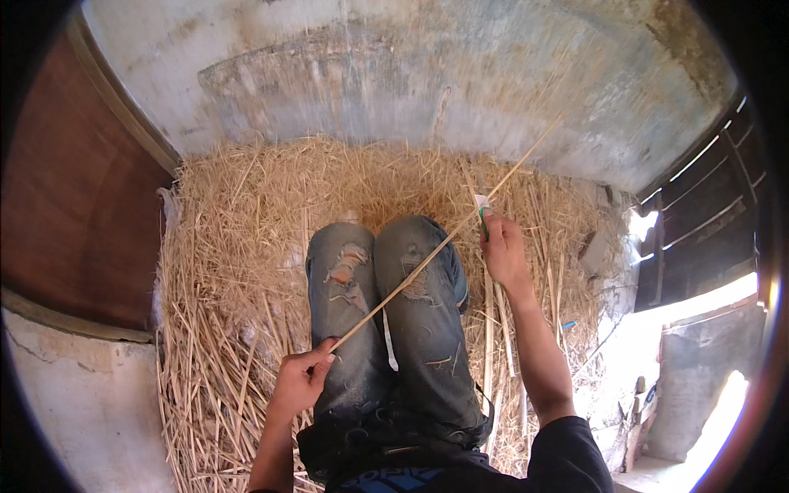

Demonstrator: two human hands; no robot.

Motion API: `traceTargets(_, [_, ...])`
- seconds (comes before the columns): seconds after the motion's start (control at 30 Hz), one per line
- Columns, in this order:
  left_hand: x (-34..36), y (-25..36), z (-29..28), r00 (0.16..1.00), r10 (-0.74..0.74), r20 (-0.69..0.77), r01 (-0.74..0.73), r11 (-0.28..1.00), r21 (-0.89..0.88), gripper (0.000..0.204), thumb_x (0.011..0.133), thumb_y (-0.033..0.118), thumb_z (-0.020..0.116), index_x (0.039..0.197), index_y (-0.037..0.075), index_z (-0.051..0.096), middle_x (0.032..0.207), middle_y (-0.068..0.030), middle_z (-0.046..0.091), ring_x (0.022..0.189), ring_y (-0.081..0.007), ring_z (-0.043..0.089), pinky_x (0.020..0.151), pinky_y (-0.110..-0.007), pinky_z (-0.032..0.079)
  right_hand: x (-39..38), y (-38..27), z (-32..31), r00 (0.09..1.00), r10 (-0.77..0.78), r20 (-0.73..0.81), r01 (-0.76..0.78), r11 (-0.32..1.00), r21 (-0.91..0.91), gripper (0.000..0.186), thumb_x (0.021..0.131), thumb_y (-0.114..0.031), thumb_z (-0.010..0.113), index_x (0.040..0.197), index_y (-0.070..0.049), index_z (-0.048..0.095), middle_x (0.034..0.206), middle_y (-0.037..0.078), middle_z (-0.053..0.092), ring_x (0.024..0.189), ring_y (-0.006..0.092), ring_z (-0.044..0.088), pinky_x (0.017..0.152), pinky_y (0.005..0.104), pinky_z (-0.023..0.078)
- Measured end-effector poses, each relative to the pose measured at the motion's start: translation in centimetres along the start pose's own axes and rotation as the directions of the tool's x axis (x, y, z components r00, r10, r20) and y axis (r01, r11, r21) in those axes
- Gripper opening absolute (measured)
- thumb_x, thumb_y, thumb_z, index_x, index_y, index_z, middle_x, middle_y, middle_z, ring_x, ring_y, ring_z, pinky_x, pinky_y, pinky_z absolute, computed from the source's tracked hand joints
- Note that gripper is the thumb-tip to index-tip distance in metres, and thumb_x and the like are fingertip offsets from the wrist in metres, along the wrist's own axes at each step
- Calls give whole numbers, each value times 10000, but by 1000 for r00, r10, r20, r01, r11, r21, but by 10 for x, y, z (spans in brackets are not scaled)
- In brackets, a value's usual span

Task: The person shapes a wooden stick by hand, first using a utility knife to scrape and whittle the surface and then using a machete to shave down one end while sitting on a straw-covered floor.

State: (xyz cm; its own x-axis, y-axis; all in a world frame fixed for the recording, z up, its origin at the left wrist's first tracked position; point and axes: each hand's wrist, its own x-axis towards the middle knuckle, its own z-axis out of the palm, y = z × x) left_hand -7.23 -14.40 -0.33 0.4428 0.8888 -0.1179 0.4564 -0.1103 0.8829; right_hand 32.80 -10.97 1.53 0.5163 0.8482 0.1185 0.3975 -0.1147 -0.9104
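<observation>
Dark shirt [464, 475] sits closest to my lens, bottom edge. Main item: one long thin stalk [407, 281], slanting over the lap from lower left up toward the right. Left hand [297, 382] pinches its near end, thumb against fingers. Right hand [504, 251] is wrapped round a green-handled tool [482, 204]; its pale tip looks blade-like and overlaps the stalk from my view. Can't tell if the edge bears on it or just passes beside. Main risk as I see it: only the near end is clearly pinched, so pressure at the tip could bow, twist or split the stalk. If the tip skids, likely paths are toward the right fingers near it or down the stalk toward the left thumb. Below are the jeans [436, 329], torn at both knees, so a slip downward would meet thin cover. Far end thins out against the pale wall [394, 78]; I lose it there, so a snag could go unnoticed. Loose straw [238, 246] spreads all around the legs; a dropped stalk would be hard for me to pick out. Glare from the right-hand gap could also wash out detail.
</observation>
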Motion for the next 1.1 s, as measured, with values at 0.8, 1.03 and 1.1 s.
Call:
traceTargets(0.8, [12,1,-1,993,-85,79,84,996,10,276,960,94,676,1215,-9,686,1028,-156,757,855,-74,644,764,-230,507,22,-10,-41,995,91,48,-96,990,105,447,1035,-330,478,700,-38,520,571,8,440,513,106,406,490,300,319])
traceTargets(1.03, [32,14,-8,1000,-1,26,1,1000,7,294,962,117,675,1220,-21,673,1089,-209,735,929,-130,696,796,-256,526,26,-11,-28,988,-142,-61,144,989,34,470,1052,-306,494,678,-23,503,575,5,433,551,107,398,526,320,326])
traceTargets(1.1, [38,19,-6,999,15,35,-15,1000,14,295,962,115,674,1221,-24,671,1097,-211,732,932,-132,697,794,-256,526,31,-10,-27,986,-152,-74,152,988,1,470,1055,-305,490,686,-14,504,574,19,430,552,115,396,528,327,330])
